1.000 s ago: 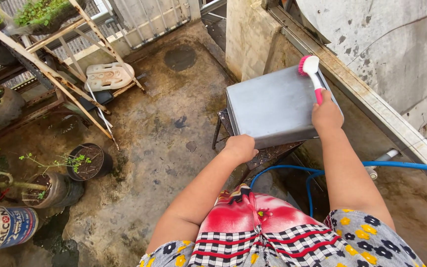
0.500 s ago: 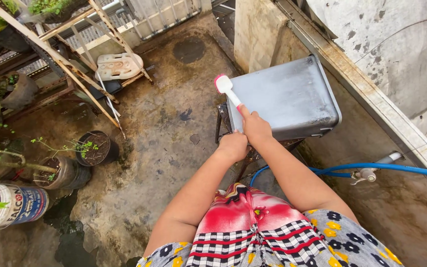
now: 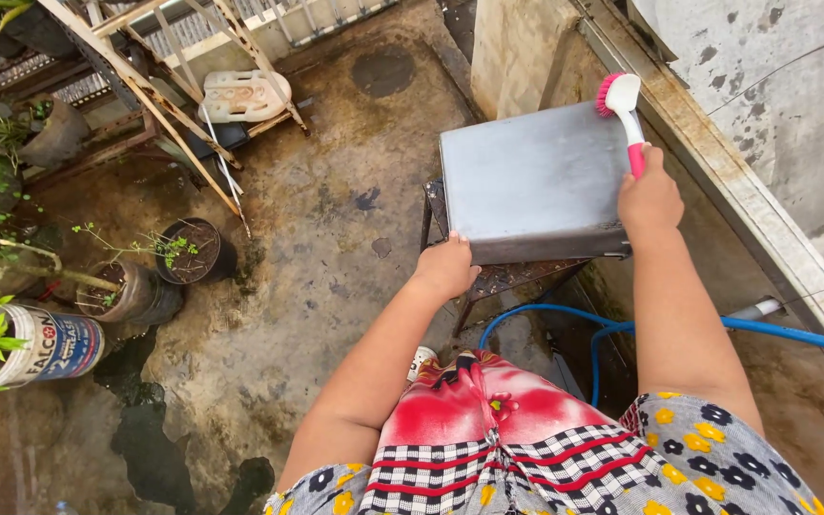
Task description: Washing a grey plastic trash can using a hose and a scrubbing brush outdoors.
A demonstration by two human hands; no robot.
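Because the grey metal box (image 3: pixel 536 181) sits upside down on a small dark metal stand (image 3: pixel 517 281), its broad flat bottom faces up and lies within easy reach of both hands. At the near left corner the left hand (image 3: pixel 445 269) rests on the box's edge, fingers (image 3: pixel 457 246) curled down over the rim; that hold looks meant to keep the box from sliding or tipping on the narrow stand while the other hand presses on it. Over at the right edge, the right hand (image 3: pixel 650 197) is wrapped fully closed around the pink handle of a scrubbing brush (image 3: pixel 622 110), whose white head with pink bristles reaches up to the far right corner of the box, bristles turned toward the metal. Gripping the handle low lets the head reach the farthest corner without leaning over. Wet streaks dull the box's surface, and the concrete floor (image 3: pixel 317 286) around the stand is damp and stained. Below the stand, a blue hose (image 3: pixel 774 332) runs in from the right, close to the stained wall (image 3: pixel 765 86), looping near the person's checked and flowered clothing. Well apart on the left stand potted plants (image 3: pixel 188 253) and a slanted wooden rack (image 3: pixel 174 105).
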